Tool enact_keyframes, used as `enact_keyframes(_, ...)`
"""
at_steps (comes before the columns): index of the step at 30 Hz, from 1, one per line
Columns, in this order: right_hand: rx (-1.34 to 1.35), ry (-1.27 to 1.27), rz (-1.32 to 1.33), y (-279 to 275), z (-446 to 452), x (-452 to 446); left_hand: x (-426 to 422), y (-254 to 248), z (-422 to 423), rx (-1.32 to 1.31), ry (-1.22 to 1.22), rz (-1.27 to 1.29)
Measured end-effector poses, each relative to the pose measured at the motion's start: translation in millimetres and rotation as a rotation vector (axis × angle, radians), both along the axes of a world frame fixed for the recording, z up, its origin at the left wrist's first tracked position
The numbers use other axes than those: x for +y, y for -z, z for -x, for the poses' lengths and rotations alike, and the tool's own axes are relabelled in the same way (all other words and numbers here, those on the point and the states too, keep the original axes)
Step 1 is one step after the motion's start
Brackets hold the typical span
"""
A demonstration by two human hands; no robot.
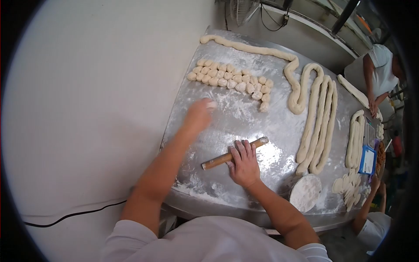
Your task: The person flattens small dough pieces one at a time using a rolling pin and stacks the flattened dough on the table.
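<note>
My left hand (198, 116) is closed on a small whitish dough piece (211, 105), which shows at the fingertips above the floured steel table. The hand is slightly blurred. My right hand (245, 164) lies over a wooden rolling pin (215, 161), fingers across it and thumb on the near side. The pin lies at a slant, its right end dusted with flour. Beyond my left hand, several rows of small dough balls (227, 75) sit close together, with a short column running toward me on their right.
Long dough ropes (321, 124) lie folded on the right. A floured round plate (306, 193) stands near the front edge. Flat dough rounds (349, 187), another folded rope (355, 139) and a blue-framed scale (368, 160) are farther right. Two people work along that side.
</note>
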State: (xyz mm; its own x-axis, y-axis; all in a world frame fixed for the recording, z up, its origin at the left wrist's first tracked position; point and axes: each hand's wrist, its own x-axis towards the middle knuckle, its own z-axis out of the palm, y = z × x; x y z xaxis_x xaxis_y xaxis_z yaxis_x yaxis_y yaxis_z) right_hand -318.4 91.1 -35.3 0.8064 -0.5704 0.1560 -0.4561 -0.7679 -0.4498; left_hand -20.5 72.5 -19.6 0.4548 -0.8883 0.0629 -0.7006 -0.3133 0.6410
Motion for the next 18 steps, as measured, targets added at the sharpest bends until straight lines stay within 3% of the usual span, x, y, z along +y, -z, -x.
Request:
enact_keyframes(4, 0.019, 0.003, 0.008, -2, 0, 1, 61, -33, -32, -0.021, -0.008, -0.503)
enact_keyframes(7, 0.007, 0.006, 0.012, 2, 0, 3, 85, -41, -24, 0.066, 0.105, -0.491)
enact_keyframes(13, -0.004, 0.003, 0.032, 4, 1, 3, 58, -41, -30, 0.207, -0.029, -0.417)
enact_keyframes(16, 0.005, 0.008, 0.036, 1, -1, 3, 42, -16, -26, -0.139, 0.137, -0.414)
enact_keyframes(18, 0.014, 0.013, 0.039, 1, -1, 3, 33, 12, -15, -0.272, 0.118, -0.248)
